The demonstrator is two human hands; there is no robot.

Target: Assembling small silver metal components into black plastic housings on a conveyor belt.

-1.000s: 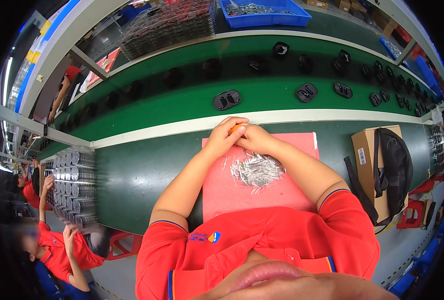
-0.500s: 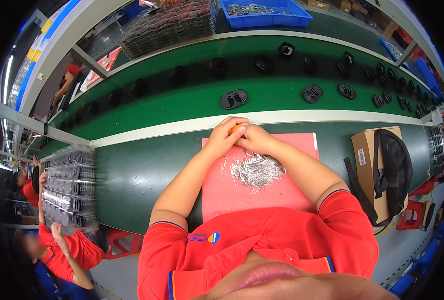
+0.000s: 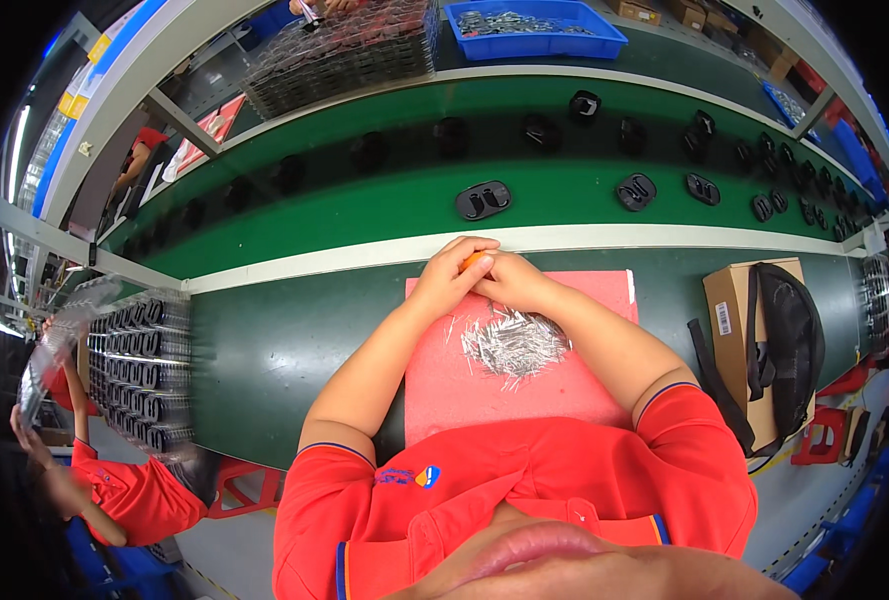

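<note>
My left hand (image 3: 447,277) and my right hand (image 3: 516,281) are closed together over the top edge of the pink foam mat (image 3: 444,400), beside the white rail. Between them shows a bit of an orange object (image 3: 472,261). Most of it is covered by my fingers, so its kind cannot be made out. Just below my hands, a loose heap of thin silver metal pins (image 3: 514,345) lies on the mat. Beyond the rail, a black oval part (image 3: 483,200) with two curved slots rests on the green conveyor belt (image 3: 364,215).
More black parts (image 3: 636,192) ride along the belt. A cardboard box (image 3: 729,310) with a black bag (image 3: 789,340) stands at right. Stacked clear trays (image 3: 142,370) of black parts are at left, beside a co-worker in red (image 3: 149,500). A blue bin (image 3: 534,40) sits across the belt.
The black parts on the belt have shifted a little to the right. At left, the co-worker has moved a clear tray away from the stack. My hands have stayed in place.
</note>
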